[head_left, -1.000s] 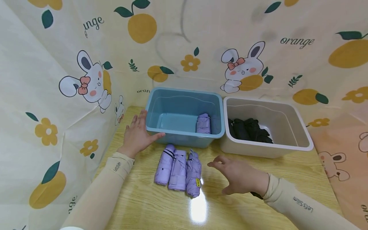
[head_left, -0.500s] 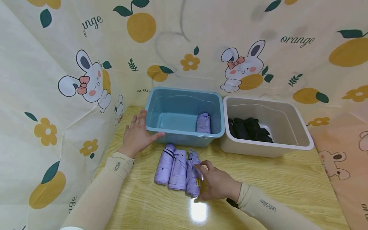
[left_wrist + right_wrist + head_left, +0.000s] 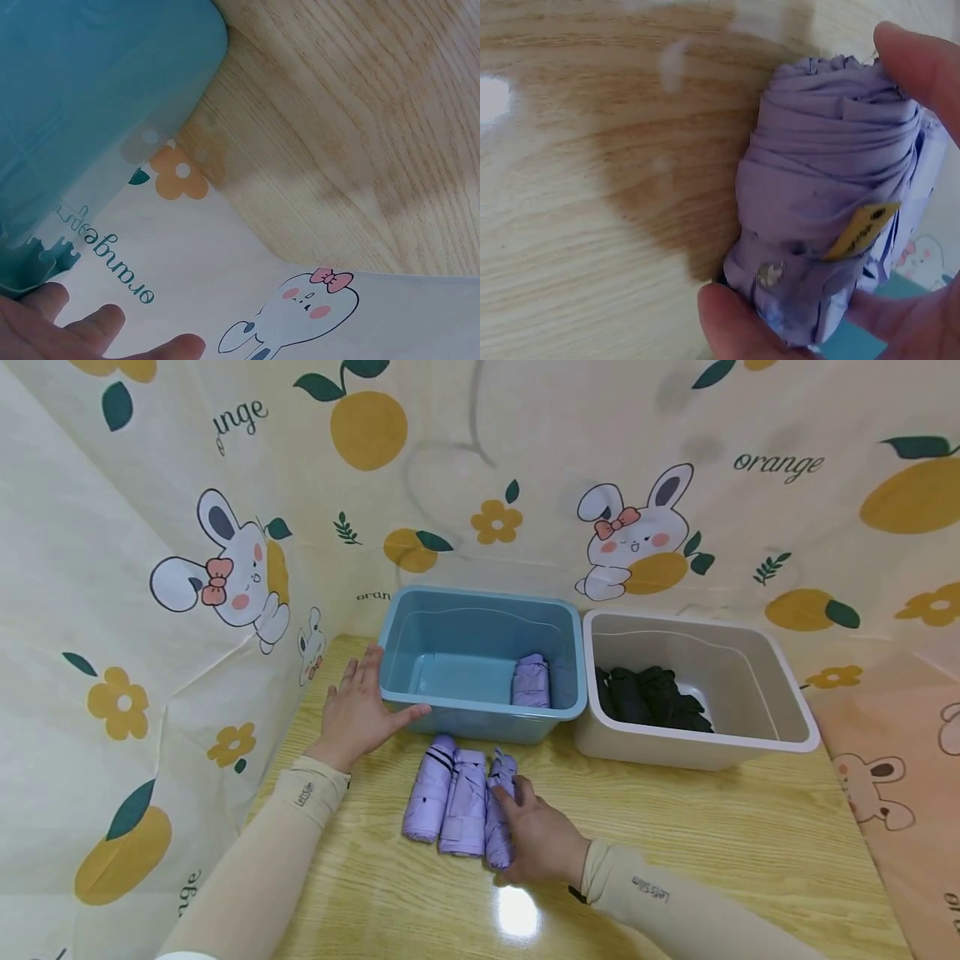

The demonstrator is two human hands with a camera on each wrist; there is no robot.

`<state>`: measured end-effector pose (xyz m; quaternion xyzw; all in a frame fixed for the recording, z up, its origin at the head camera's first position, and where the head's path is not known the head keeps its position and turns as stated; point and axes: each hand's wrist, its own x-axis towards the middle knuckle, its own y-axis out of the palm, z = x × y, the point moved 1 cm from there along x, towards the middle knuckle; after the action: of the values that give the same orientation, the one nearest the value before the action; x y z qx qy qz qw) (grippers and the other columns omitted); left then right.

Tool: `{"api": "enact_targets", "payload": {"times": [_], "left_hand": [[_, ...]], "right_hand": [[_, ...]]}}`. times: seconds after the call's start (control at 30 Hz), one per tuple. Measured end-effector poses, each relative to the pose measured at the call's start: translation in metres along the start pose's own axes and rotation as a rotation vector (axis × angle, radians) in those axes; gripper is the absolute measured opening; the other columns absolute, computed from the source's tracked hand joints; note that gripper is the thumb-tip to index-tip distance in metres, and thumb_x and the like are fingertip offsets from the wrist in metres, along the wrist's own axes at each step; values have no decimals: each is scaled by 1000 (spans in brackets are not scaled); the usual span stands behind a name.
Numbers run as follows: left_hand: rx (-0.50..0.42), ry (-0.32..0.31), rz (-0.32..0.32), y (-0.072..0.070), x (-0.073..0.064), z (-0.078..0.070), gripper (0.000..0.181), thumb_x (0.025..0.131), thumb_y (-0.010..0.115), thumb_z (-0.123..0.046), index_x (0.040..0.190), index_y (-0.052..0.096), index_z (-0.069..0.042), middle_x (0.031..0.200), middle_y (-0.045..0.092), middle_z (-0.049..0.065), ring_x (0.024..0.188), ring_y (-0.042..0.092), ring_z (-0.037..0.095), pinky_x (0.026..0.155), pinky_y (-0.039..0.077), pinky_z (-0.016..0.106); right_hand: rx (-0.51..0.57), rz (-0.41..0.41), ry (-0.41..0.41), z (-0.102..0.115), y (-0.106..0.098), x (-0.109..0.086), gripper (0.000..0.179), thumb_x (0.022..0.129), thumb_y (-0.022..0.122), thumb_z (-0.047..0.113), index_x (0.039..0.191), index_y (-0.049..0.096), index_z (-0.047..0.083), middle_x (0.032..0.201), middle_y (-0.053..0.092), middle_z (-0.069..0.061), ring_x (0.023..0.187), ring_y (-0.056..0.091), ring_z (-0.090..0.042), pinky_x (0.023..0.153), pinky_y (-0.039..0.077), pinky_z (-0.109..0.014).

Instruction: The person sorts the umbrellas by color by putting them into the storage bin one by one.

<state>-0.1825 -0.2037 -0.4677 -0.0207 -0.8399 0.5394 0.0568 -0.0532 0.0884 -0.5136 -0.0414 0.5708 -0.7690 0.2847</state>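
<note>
Three rolled purple folding umbrellas lie side by side on the table: a left one (image 3: 430, 793), a middle one (image 3: 463, 810) and a right one (image 3: 495, 833). My right hand (image 3: 542, 835) grips the right umbrella from its right side. In the right wrist view, thumb and fingers reach around both ends of this umbrella (image 3: 817, 165), which has a yellow tag (image 3: 862, 231). My left hand (image 3: 358, 710), fingers spread, rests against the left front corner of the blue bin (image 3: 480, 714). Another purple umbrella (image 3: 531, 682) sits inside that bin, at its right end.
To the right of the blue bin stands a beige bin (image 3: 675, 752) with several black rolled bundles (image 3: 648, 697) in it. Both bins are on the wood-grain table (image 3: 675, 827), close to the printed cloth backdrop (image 3: 510, 460).
My right hand has moved left from beside the umbrellas and taken hold of the right one. The left hand stays at the blue bin's corner.
</note>
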Motion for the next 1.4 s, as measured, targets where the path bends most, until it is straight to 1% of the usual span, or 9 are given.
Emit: {"api": "enact_targets", "payload": {"times": [0.17, 0.27, 0.5, 0.63, 0.77, 0.9, 1.13, 1.27, 1.4], "left_hand": [[1, -2, 0, 0, 0, 0, 128, 71, 55, -88, 161, 9, -10, 166, 14, 11, 148, 16, 40, 105, 22, 73], [2, 3, 1, -1, 0, 0, 127, 72, 56, -88, 161, 9, -9, 165, 14, 11, 148, 16, 40, 105, 22, 73], [5, 3, 4, -1, 0, -2, 127, 73, 55, -88, 161, 9, -9, 165, 13, 11, 148, 16, 41, 105, 23, 72], [-4, 4, 9, -2, -1, -3, 128, 72, 56, -87, 161, 7, -9, 166, 13, 11, 148, 16, 41, 106, 20, 72], [-10, 3, 7, -2, 0, -2, 129, 72, 55, -88, 161, 7, -9, 165, 13, 12, 148, 16, 41, 107, 19, 73], [-6, 4, 3, -2, 0, -1, 128, 72, 56, -88, 161, 8, -9, 165, 14, 11, 148, 17, 41, 106, 20, 73], [-3, 0, -3, -1, 0, -1, 127, 72, 56, -88, 161, 11, -9, 165, 16, 12, 147, 17, 41, 105, 22, 73], [-6, 1, -11, -1, 1, -1, 127, 71, 55, -89, 160, 14, -8, 164, 18, 13, 148, 18, 40, 105, 23, 73], [-10, 0, -10, -2, 0, -1, 128, 70, 55, -90, 160, 14, -8, 164, 18, 13, 147, 18, 41, 105, 23, 73]], "right_hand": [[-3, -10, 13, 4, 5, 2, 133, 50, 97, 51, 154, 29, 5, 148, 23, -35, 107, 58, -45, 79, 56, -44], [14, -24, 21, 5, 8, 1, 132, 51, 97, 47, 154, 29, 4, 149, 22, -36, 107, 58, -45, 78, 56, -42], [53, -108, 16, 6, 18, 0, 128, 49, 97, 41, 152, 31, 1, 146, 23, -36, 98, 61, -42, 76, 57, -41], [61, -134, 13, 6, 19, -1, 126, 49, 96, 38, 150, 32, 1, 145, 24, -36, 98, 61, -41, 76, 57, -41], [69, -130, 18, 6, 19, 1, 124, 49, 97, 36, 149, 33, 1, 144, 24, -36, 100, 61, -43, 76, 56, -43], [54, -125, 14, 6, 19, 3, 122, 50, 96, 37, 148, 34, 0, 142, 26, -37, 96, 61, -43, 75, 56, -43], [44, -170, 10, 6, 19, 1, 119, 48, 94, 34, 146, 37, 0, 137, 31, -33, 88, 63, -36, 73, 56, -40], [47, -161, 19, 6, 18, 1, 114, 50, 92, 29, 146, 38, 0, 138, 31, -33, 85, 63, -34, 70, 55, -38], [63, -148, 18, 7, 17, 2, 114, 49, 93, 27, 145, 37, -1, 139, 29, -34, 81, 63, -33, 69, 56, -38]]}}
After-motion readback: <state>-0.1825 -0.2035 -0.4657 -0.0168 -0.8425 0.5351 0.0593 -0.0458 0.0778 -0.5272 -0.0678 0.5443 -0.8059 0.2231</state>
